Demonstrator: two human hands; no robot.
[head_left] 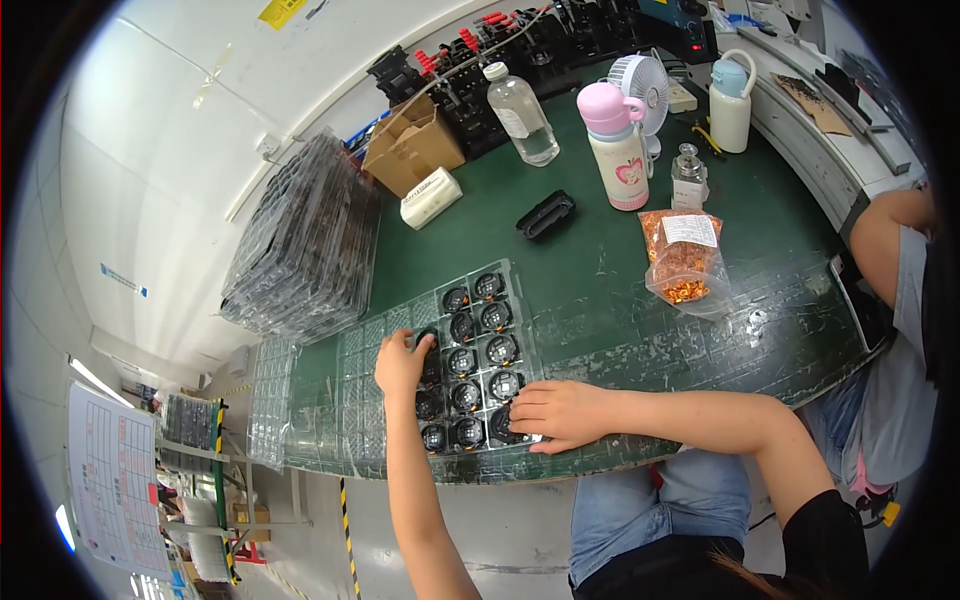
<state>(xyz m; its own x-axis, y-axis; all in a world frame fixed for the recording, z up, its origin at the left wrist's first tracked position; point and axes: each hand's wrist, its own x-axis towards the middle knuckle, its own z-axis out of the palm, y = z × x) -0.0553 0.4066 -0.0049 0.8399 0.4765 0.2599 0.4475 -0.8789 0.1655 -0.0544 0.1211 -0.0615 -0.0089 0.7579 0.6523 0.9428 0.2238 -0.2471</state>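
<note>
A clear plastic tray (473, 343) with square pockets lies near the front edge of the green table. Several black round parts (501, 349) sit in its right-hand pockets. My left hand (402, 364) reaches over the tray with thumb and fingers closed around a black round part (427, 336) at the edge of the filled pockets; the fingers partly cover it. At the tray's near right corner my right hand (562, 413) lies with its fingers stretched out, fingertips beside a black part (503, 424). The tray's left pockets hold no black parts.
Tall stacked clear trays (305, 240) stand at left. Behind are a cardboard box (412, 146), tissue pack (431, 198), clear bottle (522, 115), black holder (546, 215), pink-lidded bottle (615, 150) and fan (640, 88). A bag of orange parts (687, 262) lies right; another person (900, 290) sits beyond.
</note>
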